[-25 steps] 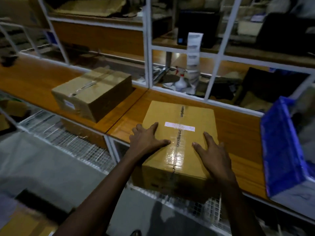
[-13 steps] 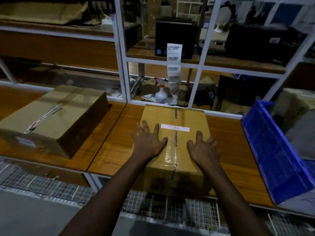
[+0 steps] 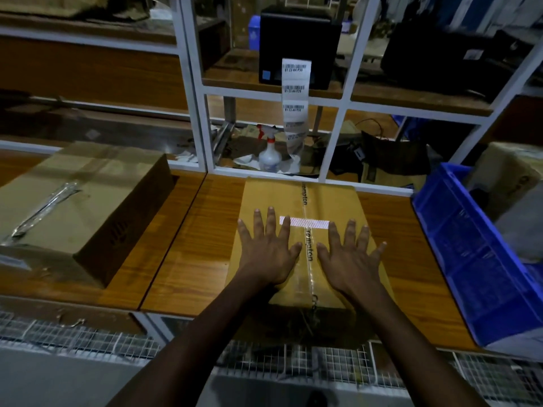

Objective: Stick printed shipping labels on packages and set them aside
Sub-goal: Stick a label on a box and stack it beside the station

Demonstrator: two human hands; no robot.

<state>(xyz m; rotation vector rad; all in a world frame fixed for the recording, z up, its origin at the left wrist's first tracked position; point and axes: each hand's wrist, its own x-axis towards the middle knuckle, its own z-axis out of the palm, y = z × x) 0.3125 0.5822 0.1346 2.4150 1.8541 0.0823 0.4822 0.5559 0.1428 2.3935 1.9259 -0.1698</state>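
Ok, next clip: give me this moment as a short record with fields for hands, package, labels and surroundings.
left hand: left hand flat, fingers spread, on top of the taped brown cardboard box
right hand: right hand flat on the same box, holding nothing
package: lies on the wooden shelf, front end overhanging its edge
labels: strip of white barcode labels hangs from the black label printer
left of package: second cardboard box
right of package: blue plastic crate
behind: white spray bottle
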